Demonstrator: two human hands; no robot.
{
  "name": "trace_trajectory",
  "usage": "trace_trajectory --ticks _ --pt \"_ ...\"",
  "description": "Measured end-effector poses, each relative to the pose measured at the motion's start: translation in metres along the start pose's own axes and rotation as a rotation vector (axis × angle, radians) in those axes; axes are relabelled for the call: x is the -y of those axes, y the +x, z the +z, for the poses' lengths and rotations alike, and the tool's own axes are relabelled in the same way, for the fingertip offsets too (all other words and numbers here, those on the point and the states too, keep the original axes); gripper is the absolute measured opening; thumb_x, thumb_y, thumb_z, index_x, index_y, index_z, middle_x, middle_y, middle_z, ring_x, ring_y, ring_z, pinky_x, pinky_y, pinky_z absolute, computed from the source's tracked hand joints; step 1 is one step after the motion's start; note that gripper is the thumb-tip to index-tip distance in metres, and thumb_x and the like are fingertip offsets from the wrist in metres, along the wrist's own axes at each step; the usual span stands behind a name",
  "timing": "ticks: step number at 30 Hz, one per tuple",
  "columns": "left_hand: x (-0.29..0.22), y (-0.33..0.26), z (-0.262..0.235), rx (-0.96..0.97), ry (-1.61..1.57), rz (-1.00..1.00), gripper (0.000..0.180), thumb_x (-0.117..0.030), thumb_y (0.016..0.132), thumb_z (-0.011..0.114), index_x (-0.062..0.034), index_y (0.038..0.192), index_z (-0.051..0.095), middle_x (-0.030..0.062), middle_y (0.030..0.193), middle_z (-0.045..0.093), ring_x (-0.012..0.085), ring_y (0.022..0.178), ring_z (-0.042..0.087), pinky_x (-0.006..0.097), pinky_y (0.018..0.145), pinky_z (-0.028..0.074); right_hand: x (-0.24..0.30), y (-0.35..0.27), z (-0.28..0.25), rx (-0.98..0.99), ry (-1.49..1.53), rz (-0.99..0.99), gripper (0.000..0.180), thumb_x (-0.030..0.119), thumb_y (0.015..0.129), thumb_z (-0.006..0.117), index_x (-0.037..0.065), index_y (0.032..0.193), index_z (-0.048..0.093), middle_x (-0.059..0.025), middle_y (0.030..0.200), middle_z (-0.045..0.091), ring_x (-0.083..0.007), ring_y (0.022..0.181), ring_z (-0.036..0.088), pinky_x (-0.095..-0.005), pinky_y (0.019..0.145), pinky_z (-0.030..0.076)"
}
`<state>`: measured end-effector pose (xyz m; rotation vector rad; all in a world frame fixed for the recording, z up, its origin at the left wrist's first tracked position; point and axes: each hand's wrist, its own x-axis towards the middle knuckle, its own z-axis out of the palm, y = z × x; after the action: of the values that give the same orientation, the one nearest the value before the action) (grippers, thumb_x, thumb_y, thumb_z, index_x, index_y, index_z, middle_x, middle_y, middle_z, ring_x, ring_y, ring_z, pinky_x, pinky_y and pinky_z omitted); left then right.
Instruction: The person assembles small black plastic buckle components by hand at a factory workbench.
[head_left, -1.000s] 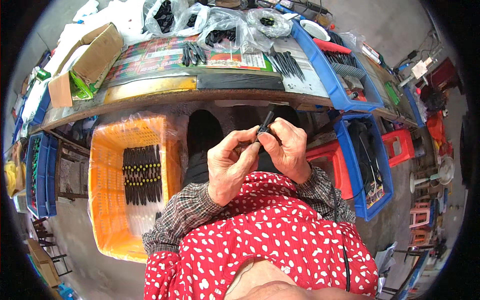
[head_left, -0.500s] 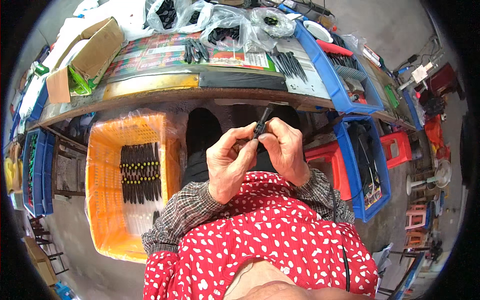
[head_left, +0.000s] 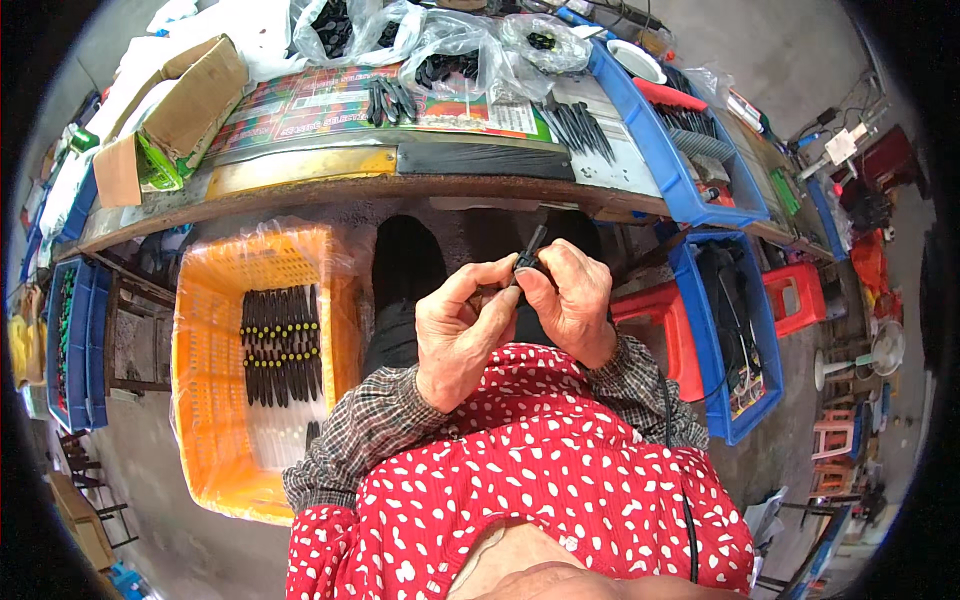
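Note:
Between both hands, above my lap, is a small slim black part (head_left: pixel 530 252) whose exact kind I cannot make out. My left hand (head_left: pixel 462 325) pinches its lower end between thumb and fingers. My right hand (head_left: pixel 572 300) grips it from the other side, thumb pressed against it; its upper end sticks out past the fingertips. To my left, an orange plastic basket (head_left: pixel 205 400) holds rows of slim black pieces (head_left: pixel 280 345) with yellow round spots. On the bench before me lie a small bunch of black pieces (head_left: pixel 390 101) and a fan of longer pointed black pieces (head_left: pixel 580 130).
The wooden bench edge (head_left: pixel 330 192) runs across in front. On it stand an opened cardboard box (head_left: pixel 195 105), clear bags (head_left: pixel 450 60) of black parts and a blue tray (head_left: pixel 650 150). A blue crate (head_left: pixel 725 400) rests by a red stool (head_left: pixel 660 320) at my right.
The black part has turned in my fingers, and its protruding end now looks narrower. My right hand has shifted slightly; the left stays almost in place.

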<state>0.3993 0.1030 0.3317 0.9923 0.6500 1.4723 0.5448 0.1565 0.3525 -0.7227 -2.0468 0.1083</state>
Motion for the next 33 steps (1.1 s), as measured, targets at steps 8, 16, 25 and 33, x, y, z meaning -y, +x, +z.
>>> trace_trajectory --ticks 8,16,25,33 --pt "0.0 0.001 0.003 -0.024 0.039 0.056 0.028 0.005 0.089 0.055 0.0011 0.117 0.057 -0.0016 0.082 0.057 0.0009 0.06 0.047 0.016 0.051 0.038 0.004 -0.001 0.005 -0.046 0.152 0.128 0.021 0.017 0.088 0.061 0.001 0.077 0.055 -0.0098 0.062 0.049 -0.0254 0.051 0.053 -0.0328 0.046 0.041" --pt "0.0 0.001 0.001 -0.058 0.136 0.044 0.029 0.006 0.088 0.056 0.0007 0.116 0.058 -0.002 0.083 0.056 0.0011 0.062 0.048 0.016 0.052 0.039 0.01 -0.002 0.007 0.015 0.378 0.409 0.024 0.019 0.092 0.057 -0.002 0.081 0.058 -0.0098 0.063 0.054 -0.0167 0.052 0.052 -0.0283 0.048 0.04" --pt "0.003 0.002 -0.005 -0.077 0.086 0.04 0.028 0.004 0.089 0.056 0.0009 0.117 0.057 -0.0032 0.08 0.054 0.0001 0.06 0.045 0.015 0.05 0.038 -0.001 -0.001 0.005 0.088 0.185 0.183 0.028 0.027 0.088 0.062 0.001 0.083 0.056 -0.011 0.071 0.055 -0.0255 0.057 0.058 -0.0316 0.049 0.044" --pt "0.003 0.001 -0.004 -0.049 0.044 0.0 0.026 0.004 0.09 0.055 0.0015 0.116 0.057 -0.0032 0.08 0.054 -0.0004 0.059 0.045 0.016 0.05 0.037 -0.002 0.002 0.003 0.075 0.082 0.098 0.023 0.021 0.083 0.067 0.002 0.08 0.055 -0.0101 0.067 0.052 -0.0269 0.056 0.057 -0.0343 0.047 0.044"
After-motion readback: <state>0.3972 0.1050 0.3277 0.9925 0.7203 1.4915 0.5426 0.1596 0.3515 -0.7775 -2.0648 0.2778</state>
